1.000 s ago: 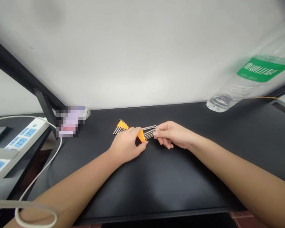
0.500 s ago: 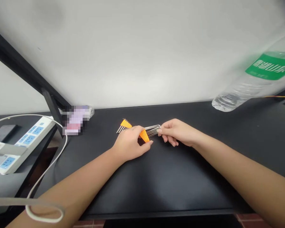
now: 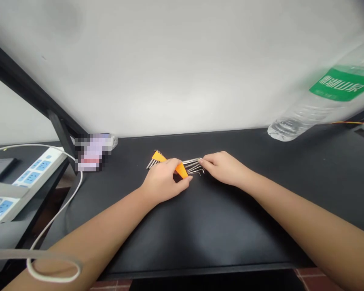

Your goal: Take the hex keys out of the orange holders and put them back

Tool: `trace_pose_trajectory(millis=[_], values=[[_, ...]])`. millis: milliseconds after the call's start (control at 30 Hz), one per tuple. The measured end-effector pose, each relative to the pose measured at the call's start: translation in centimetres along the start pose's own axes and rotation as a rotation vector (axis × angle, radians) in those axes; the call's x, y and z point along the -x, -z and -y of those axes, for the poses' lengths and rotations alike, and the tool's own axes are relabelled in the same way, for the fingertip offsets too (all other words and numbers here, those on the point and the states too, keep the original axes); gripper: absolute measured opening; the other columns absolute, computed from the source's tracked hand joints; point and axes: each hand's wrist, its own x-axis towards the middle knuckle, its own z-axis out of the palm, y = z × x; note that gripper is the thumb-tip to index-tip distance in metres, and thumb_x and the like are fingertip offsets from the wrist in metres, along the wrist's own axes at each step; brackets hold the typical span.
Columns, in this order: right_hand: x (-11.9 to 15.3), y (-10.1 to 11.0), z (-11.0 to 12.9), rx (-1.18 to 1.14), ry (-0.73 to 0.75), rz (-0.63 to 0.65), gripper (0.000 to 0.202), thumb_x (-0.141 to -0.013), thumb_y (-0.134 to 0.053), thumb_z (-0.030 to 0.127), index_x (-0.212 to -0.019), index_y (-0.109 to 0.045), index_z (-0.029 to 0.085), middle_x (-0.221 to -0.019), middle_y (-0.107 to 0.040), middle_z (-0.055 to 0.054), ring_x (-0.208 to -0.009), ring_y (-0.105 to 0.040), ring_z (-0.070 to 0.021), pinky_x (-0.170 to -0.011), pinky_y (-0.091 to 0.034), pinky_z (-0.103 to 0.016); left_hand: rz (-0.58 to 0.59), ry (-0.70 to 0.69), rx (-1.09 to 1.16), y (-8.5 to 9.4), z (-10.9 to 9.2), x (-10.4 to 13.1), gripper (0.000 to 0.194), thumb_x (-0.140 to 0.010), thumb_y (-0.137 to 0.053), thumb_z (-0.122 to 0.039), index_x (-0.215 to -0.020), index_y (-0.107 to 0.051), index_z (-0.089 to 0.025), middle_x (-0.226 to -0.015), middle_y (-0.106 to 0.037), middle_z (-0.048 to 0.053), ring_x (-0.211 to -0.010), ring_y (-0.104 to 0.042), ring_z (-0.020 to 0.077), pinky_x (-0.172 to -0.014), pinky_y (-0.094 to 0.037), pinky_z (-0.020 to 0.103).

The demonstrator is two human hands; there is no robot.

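Note:
An orange holder (image 3: 182, 170) with a fan of silver hex keys (image 3: 191, 161) lies over the black desk near its middle. My left hand (image 3: 164, 180) is closed round the holder, covering its middle part, with key ends sticking out to the left. The bent key ends point right, and the smallest ones hang apart at the front. My right hand (image 3: 223, 167) has thumb and forefinger pinched on the bent end of a hex key at the right; its other fingers are curled beneath and mostly hidden.
A large water bottle (image 3: 333, 87) with a green label leans at the back right. At the left are a power strip (image 3: 33, 178), a dark phone (image 3: 1, 169), a white cable (image 3: 79, 184) and a pixelated packet (image 3: 92, 151). A wall (image 3: 170, 68) rises behind the desk (image 3: 182, 234).
My right hand's lower fingers have curled in, and the small key ends now show spread apart beside them. My left hand still holds the holder. The view has shifted slightly.

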Motion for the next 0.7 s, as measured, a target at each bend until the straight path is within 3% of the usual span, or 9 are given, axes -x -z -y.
trace_pose_trajectory(millis=[200, 333, 400, 467, 567, 633, 700], values=[[-0.2, -0.3, -0.4, 0.165, 0.051, -0.053, 0.047, -0.1, -0.046, 0.045, -0.06, -0.054, 0.021, -0.064, -0.065, -0.005, -0.054, -0.051, -0.0153, -0.052, -0.029, -0.03, 0.002, -0.003, -0.01, 0.0, 0.0, 0.0, 0.034, -0.086, -0.068, -0.049, -0.105, -0.062, -0.022, -0.083, -0.07, 0.0, -0.072, -0.066, 0.0173, -0.063, -0.047, 0.03], [-0.4, 0.0, -0.9, 0.207, 0.051, -0.091, 0.045, -0.098, -0.05, 0.047, -0.061, -0.055, 0.022, -0.062, -0.063, -0.004, -0.054, -0.052, -0.0162, -0.054, -0.031, -0.03, -0.009, -0.01, -0.017, 0.0, -0.1, 0.0, 0.034, -0.086, -0.068, -0.048, -0.105, -0.062, -0.021, -0.083, -0.069, 0.0, -0.071, -0.065, 0.0167, -0.063, -0.047, 0.03], [-0.5, 0.3, -1.1, 0.206, 0.076, -0.159, 0.036, -0.098, -0.052, 0.045, -0.071, -0.062, 0.022, -0.069, -0.065, -0.004, -0.061, -0.055, -0.018, -0.059, -0.037, -0.031, -0.006, -0.009, -0.016, 0.0, -0.1, 0.0, 0.033, -0.086, -0.068, -0.048, -0.105, -0.062, -0.021, -0.082, -0.069, 0.0, -0.07, -0.064, 0.0164, -0.062, -0.047, 0.03], [-0.4, 0.4, -1.3, 0.175, 0.159, -0.2, 0.026, -0.095, -0.057, 0.046, -0.094, -0.068, 0.022, -0.09, -0.069, -0.007, -0.074, -0.061, -0.0205, -0.068, -0.044, -0.033, 0.001, -0.011, -0.011, 0.0, -0.1, 0.0, 0.034, -0.086, -0.068, -0.049, -0.105, -0.062, -0.021, -0.083, -0.069, 0.0, -0.071, -0.064, 0.0164, -0.062, -0.047, 0.03], [-0.4, 0.1, -1.5, 0.152, 0.336, -0.152, 0.046, -0.085, -0.069, 0.048, -0.122, -0.064, 0.022, -0.12, -0.063, -0.012, -0.099, -0.061, -0.0266, -0.084, -0.049, -0.037, 0.001, -0.016, -0.004, 0.0, 0.0, 0.0, 0.034, -0.087, -0.067, -0.049, -0.105, -0.062, -0.021, -0.085, -0.07, 0.0, -0.073, -0.065, 0.0168, -0.064, -0.047, 0.03], [-0.3, -0.3, -1.4, 0.155, 0.394, -0.103, 0.044, -0.084, -0.071, 0.042, -0.123, -0.063, 0.023, -0.122, -0.06, -0.012, -0.103, -0.059, -0.0275, -0.085, -0.049, -0.037, -0.003, -0.016, -0.001, 0.0, 0.0, 0.0, 0.034, -0.087, -0.067, -0.049, -0.105, -0.062, -0.021, -0.085, -0.07, 0.0, -0.074, -0.065, 0.0169, -0.064, -0.047, 0.03], [-0.2, -0.8, -1.2, 0.144, 0.394, -0.082, 0.032, -0.087, -0.066, 0.031, -0.118, -0.064, 0.023, -0.117, -0.06, -0.01, -0.095, -0.06, -0.0241, -0.08, -0.05, -0.035, -0.004, -0.017, 0.003, 0.1, 0.0, 0.1, 0.033, -0.087, -0.067, -0.049, -0.105, -0.061, -0.021, -0.086, -0.07, 0.0, -0.073, -0.066, 0.0168, -0.064, -0.047, 0.03]])
